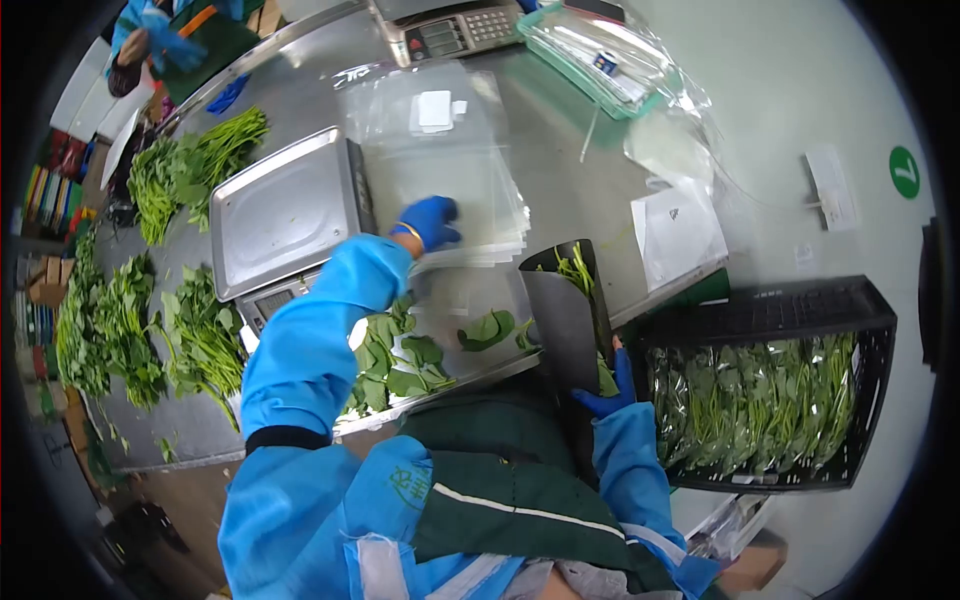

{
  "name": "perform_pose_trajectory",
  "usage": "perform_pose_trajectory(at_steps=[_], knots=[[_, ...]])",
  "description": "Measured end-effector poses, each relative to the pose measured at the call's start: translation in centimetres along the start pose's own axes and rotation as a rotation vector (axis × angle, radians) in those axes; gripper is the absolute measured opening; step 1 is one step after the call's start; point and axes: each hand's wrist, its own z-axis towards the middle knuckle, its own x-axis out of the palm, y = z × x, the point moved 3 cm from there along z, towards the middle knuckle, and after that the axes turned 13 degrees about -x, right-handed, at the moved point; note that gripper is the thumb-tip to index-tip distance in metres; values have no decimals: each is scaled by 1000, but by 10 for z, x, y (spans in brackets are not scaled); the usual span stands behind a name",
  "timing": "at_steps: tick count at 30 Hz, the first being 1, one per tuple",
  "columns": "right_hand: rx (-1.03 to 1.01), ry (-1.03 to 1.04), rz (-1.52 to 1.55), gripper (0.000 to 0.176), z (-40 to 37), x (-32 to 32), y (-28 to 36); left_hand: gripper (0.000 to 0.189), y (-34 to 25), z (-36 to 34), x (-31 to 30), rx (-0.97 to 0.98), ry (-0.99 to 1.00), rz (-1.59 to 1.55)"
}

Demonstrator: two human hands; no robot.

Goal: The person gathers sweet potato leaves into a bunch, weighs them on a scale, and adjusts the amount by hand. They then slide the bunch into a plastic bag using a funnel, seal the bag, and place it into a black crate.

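Observation:
My left hand [430,223], in a blue glove, touches the stack of clear plastic bags [440,180] on the metal table. Its fingers are bent, with a gap beside the thumb, and nothing shows between them. My right hand [612,385], also gloved, grips the lower end of a curled dark sheet [560,310] at the table's front edge. Green stems [574,268] stick out of its upper opening, and a leaf shows beside my right fingers. Loose leafy greens [395,365] lie below my left forearm, and a few leaves [487,331] lie left of the sheet.
Left of the bags stands a scale with a metal tray [285,215]. Bunches of greens [130,320] lie farther left. A black crate [770,312] of bagged greens stands right. A teal basket [590,65] and second scale [450,38] are at the back. A co-worker's gloved hand [178,45] shows top left.

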Motion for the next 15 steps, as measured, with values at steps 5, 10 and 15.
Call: perform_pose_trajectory(at_steps=[5, 10, 15], knots=[[40, -20, 202, 112, -3, 6, -15, 27, 28, 8, -14, -32, 90, 164], [-5, -7, 229, 109, 2, -7, -15, 16, -8, 20, -11, -16, -36, -65], [-8, 87, 224, 101, 44, 17, 5, 16, -56, -5, -20, 27, -111, -92]])
